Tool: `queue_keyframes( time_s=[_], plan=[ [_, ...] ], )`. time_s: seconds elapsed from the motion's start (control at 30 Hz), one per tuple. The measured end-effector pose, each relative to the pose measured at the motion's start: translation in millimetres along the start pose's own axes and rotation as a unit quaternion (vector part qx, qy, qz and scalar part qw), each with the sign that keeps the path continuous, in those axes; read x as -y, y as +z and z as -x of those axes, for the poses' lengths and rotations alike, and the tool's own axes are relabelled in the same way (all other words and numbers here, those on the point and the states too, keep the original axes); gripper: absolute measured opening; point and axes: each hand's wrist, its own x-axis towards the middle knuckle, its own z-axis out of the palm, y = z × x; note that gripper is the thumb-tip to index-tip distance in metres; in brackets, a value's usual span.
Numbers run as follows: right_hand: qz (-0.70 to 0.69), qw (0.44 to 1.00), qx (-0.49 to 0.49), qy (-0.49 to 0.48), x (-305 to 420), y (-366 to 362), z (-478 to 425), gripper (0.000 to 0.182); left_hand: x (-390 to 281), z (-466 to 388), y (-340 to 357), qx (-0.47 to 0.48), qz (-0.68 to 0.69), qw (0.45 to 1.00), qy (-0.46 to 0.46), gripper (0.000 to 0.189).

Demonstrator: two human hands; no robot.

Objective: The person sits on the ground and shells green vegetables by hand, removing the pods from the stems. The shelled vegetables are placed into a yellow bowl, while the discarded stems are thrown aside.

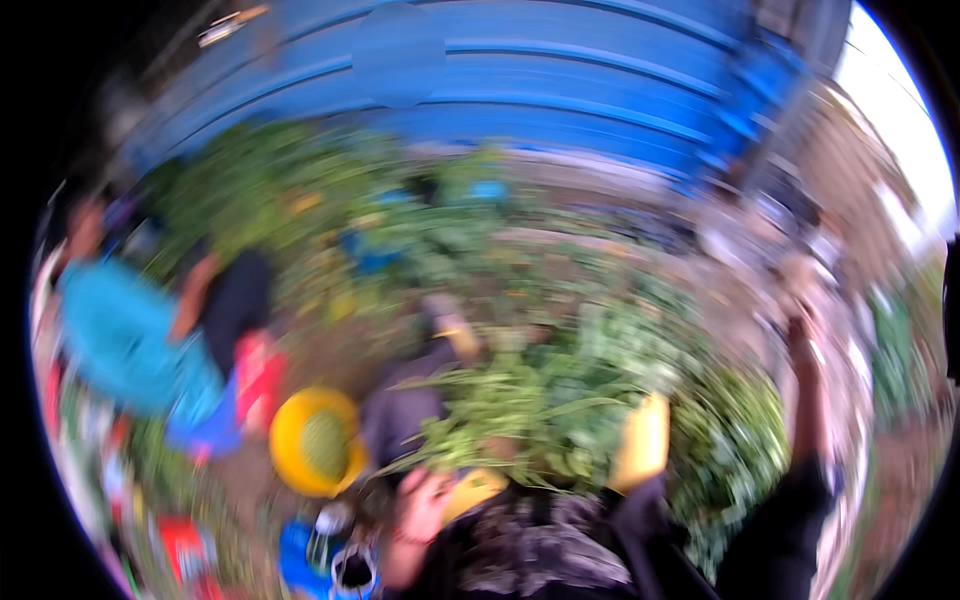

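The view is strongly blurred. A heap of leafy green stalks with long thin pods (510,420) lies before me, over and around my lap. My left hand (424,499) is low beside the near left edge of this heap, next to a yellow surface (476,493); whether its fingers hold anything is unclear. My right arm reaches far out to the right, and my right hand (801,319) is near a pale, blurred heap or sheet (739,300). Its grip cannot be made out. A yellow bowl (283,442) holding small green pieces (325,444) stands left of my leg.
At the left sits a person in a teal top (135,330). Plants (300,172) pile up before a blue ridged wall (562,75). More greens (735,435) lie at my right. A blue object (296,551), a clear vessel (326,536) and a dark-filled cup (354,570) are at lower left.
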Motion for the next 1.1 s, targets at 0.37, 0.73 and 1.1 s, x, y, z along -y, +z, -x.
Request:
queue_keyframes(
  time_s=[0.37,0.73,1.1],
  plan=[
    [0.174,0.822,0.542,-0.018,-69.2,175.7,323.7,0.018,28.5,-3.6,-21.8,0.155,0.215,0.963,-0.049,0.028],
    [0.149,0.735,0.659,-0.064,-47.9,214.9,420.8,0.013,19.0,-6.1,-9.9,0.035,0.131,0.989,-0.055,0.018],
    [0.114,0.781,0.609,-0.079,-33.6,231.4,428.8,0.017,8.0,3.0,7.9,-0.02,0.008,0.999,-0.032,0.017]
  ],
)
